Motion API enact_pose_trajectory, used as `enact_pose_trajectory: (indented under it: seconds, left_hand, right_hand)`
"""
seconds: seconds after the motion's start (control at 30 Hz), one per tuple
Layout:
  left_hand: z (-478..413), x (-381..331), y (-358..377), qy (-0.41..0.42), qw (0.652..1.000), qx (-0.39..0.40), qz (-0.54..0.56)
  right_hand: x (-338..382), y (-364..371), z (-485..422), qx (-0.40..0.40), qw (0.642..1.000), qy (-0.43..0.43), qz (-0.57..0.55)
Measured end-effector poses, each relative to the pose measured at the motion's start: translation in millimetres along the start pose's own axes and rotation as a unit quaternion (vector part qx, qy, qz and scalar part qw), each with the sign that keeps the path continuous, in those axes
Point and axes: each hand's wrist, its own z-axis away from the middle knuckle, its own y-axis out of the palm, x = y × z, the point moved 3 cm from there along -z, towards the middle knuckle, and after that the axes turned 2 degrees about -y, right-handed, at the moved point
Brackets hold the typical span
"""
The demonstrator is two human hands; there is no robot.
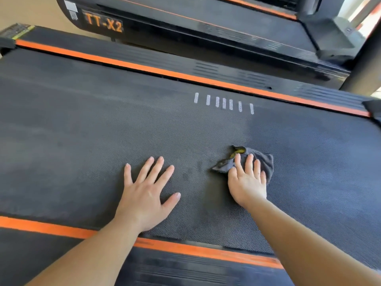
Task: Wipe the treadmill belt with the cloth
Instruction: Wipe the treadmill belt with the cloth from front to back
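Head view: right hand (pixel 247 178), fingers flat, presses the grey cloth (pixel 266 162) onto the treadmill belt (pixel 103 131) at lower right of centre. Left hand (pixel 146 190) lies open and flat just left. Unwiped belt stretches mostly toward the frame's left.

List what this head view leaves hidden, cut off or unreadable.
Cloth: head view; the part under the right hand is hidden, so its full shape is unclear.
Treadmill belt: head view; both ends are cut off by the frame edges, and the left hand covers a patch.
White stickers on the neighbouring treadmill: head view; too small and blurred to read.
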Motion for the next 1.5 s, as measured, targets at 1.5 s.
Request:
enact_pose_trajectory:
  seconds: [1.5]
  left_hand:
    - [-5,5,5,-0.010,1.000,0.004,0.019]
  right_hand:
    - [55,15,-7,-0.041,0.975,-0.205,0.077]
